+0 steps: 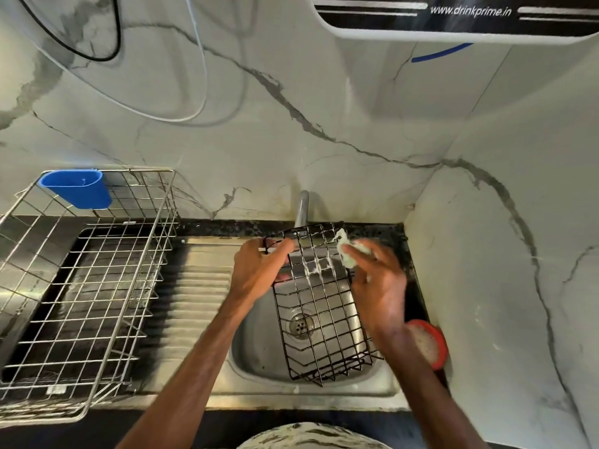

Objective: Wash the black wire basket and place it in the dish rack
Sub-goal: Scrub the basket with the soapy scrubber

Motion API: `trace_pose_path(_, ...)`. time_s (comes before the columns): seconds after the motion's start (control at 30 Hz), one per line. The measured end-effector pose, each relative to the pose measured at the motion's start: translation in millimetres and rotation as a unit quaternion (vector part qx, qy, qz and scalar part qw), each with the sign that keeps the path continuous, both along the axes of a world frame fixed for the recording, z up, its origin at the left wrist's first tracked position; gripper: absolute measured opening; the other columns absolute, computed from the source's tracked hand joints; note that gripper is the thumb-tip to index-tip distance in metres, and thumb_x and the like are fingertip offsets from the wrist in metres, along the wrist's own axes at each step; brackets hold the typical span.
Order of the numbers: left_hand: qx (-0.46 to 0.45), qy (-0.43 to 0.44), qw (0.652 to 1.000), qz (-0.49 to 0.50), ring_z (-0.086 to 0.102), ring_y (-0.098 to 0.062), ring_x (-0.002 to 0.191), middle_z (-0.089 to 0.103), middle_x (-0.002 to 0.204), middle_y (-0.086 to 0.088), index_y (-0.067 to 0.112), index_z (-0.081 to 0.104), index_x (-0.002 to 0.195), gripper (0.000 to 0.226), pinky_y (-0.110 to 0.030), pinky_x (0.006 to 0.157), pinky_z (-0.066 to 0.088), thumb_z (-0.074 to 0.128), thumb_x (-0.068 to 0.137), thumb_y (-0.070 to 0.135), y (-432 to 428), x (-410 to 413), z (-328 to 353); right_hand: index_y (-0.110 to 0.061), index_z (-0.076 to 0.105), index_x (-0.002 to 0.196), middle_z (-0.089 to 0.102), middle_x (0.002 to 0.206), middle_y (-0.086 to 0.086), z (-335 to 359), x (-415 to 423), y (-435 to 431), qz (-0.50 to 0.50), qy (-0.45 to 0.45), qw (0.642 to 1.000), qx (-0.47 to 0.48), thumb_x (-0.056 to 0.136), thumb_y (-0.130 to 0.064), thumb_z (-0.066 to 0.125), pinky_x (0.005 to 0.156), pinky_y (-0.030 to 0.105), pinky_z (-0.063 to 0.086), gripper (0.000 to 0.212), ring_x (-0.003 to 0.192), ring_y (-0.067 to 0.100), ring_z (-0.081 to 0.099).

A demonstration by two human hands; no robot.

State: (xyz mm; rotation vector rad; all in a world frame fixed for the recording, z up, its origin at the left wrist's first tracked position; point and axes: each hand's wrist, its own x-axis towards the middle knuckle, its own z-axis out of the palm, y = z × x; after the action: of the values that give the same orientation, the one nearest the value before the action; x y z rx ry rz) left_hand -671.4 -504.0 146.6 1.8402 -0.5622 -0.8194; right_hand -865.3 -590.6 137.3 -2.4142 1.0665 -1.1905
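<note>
At the near edge, the steel sink (308, 388) is sitting in a dark surface (227, 419). The black wire basket (319, 319) is hanging over its bowl. It is tilted, with its low end reaching toward the front rim and its high end rising toward the tap (301, 209). The drain (302, 324) is showing through the grid.

To the right, a red-rimmed dish (428, 345) of something pale, likely soap, is resting by the sink's edge.

Higher up, the left hand (259, 270) is gripping the basket's upper left corner, its fingers curling round the rim wire. The right hand (379, 286) is pinching a pale scrub pad (348, 251) against the upper right edge. This hand is blurring, so its exact finger positions are hard to read.

The basket is looking light and stiff, so it should be keeping its shape under scrubbing. Wet, soapy coated wire is probably getting slippery, though, and the thin grid offers little to press on. The thicker rim wire, taken at a corner or along a long side, is the safest hold. Hooking the fingers through the grid should be stopping any sliding.

Off to the left, the metal dish rack (146, 171) is standing near the sink, with a blue cup (76, 187) hanging on its back corner. Farthest away, a water purifier (453, 17) is hanging on the marble wall.
</note>
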Motion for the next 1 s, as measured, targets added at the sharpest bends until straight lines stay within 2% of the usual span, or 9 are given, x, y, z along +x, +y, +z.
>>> trace_pose_path(0.13,-0.001,-0.008,1.000,0.018,0.079,-0.015,0.076,0.078,0.099,-0.003,0.010,0.067,0.123,0.049,-0.036,0.063,0.065,0.075,0.089,0.045,-4.7,-4.4,-2.4,-0.005,0.072,0.121,0.063,0.136,0.014,-12.4,19.5,40.5,0.086,0.029,0.996,0.001,0.071,0.032,0.058,0.087,0.026,0.060,0.064,0.127,0.027,0.061)
trace_pose_path(0.23,0.001,-0.018,1.000,0.015,0.078,-0.018,0.068,0.078,0.093,-0.002,0.011,0.068,0.119,0.045,-0.045,0.069,0.066,0.076,0.087,0.042,-5.7,-9.1,2.7,-0.002,0.072,0.121,0.064,0.136,0.015,-4.2,24.9,30.9,0.129,0.024,0.991,-0.009,0.078,0.030,0.060,0.097,0.021,0.053,0.055,0.128,0.027,0.061)
trace_pose_path(0.37,0.002,-0.030,1.000,-0.004,0.077,-0.018,0.063,0.078,0.095,-0.001,0.012,0.065,0.118,0.050,-0.040,0.065,0.066,0.079,0.079,0.041,-5.4,-14.4,7.1,-0.005,0.071,0.119,0.068,0.128,0.013,10.2,20.0,-22.0,0.067,0.017,0.997,-0.016,0.086,0.018,0.055,0.087,0.014,0.056,0.043,0.120,0.025,0.066)
trace_pose_path(0.47,0.006,-0.030,1.000,-0.005,0.078,-0.018,0.064,0.079,0.098,0.000,0.014,0.063,0.119,0.055,-0.039,0.065,0.066,0.081,0.076,0.044,-5.8,-15.5,3.6,-0.004,0.068,0.124,0.065,0.134,0.013,7.9,11.6,-37.8,0.039,0.018,0.999,0.025,0.082,0.023,0.057,0.095,0.005,0.045,0.051,0.121,0.022,0.065)
trace_pose_path(0.57,-0.001,0.000,1.000,0.023,0.079,-0.022,0.067,0.078,0.102,-0.003,0.010,0.064,0.121,0.055,-0.042,0.069,0.066,0.082,0.078,0.041,-7.1,-9.7,-0.9,-0.006,0.067,0.125,0.063,0.135,0.011,-9.7,1.8,-16.9,0.041,0.022,0.998,0.035,0.078,0.026,0.059,0.097,0.018,0.052,0.057,0.124,0.026,0.064)
trace_pose_path(0.7,-0.031,0.024,0.998,0.056,0.079,-0.016,0.073,0.078,0.105,-0.006,0.007,0.070,0.118,0.073,-0.035,0.062,0.064,0.075,0.064,0.056,-7.9,-4.3,0.3,-0.009,0.071,0.124,0.065,0.133,0.012,-32.6,-16.1,25.9,0.043,0.015,0.998,0.053,0.073,0.030,0.061,0.092,0.010,0.051,0.064,0.118,0.027,0.067)
trace_pose_path(0.8,-0.025,0.003,0.998,0.057,0.077,-0.006,0.075,0.079,0.098,-0.004,0.009,0.074,0.106,0.047,-0.026,0.056,0.060,0.076,0.078,0.046,-11.4,-8.0,1.2,-0.010,0.071,0.125,0.062,0.138,0.012,-31.9,-0.9,57.9,0.112,0.027,0.993,0.028,0.075,0.025,0.061,0.084,0.026,0.060,0.062,0.127,0.024,0.061)
trace_pose_path(0.93,-0.010,-0.017,0.999,0.040,0.078,-0.019,0.082,0.079,0.079,0.003,0.017,0.072,0.083,0.028,-0.043,0.077,0.063,0.073,0.086,0.045,-12.8,-13.3,3.2,-0.007,0.071,0.124,0.059,0.143,0.009,-27.2,18.6,62.3,0.217,0.040,0.975,-0.014,0.075,0.028,0.059,0.092,0.036,0.060,0.062,0.137,0.022,0.053)
trace_pose_path(1.0,-0.018,-0.007,0.999,0.039,0.078,-0.029,0.083,0.079,0.078,0.002,0.016,0.073,0.084,0.031,-0.055,0.072,0.065,0.074,0.084,0.047,-11.4,-11.8,3.6,-0.008,0.069,0.126,0.057,0.144,0.008,-24.7,14.4,45.2,0.207,0.035,0.978,-0.011,0.073,0.030,0.058,0.090,0.033,0.060,0.066,0.137,0.022,0.053)
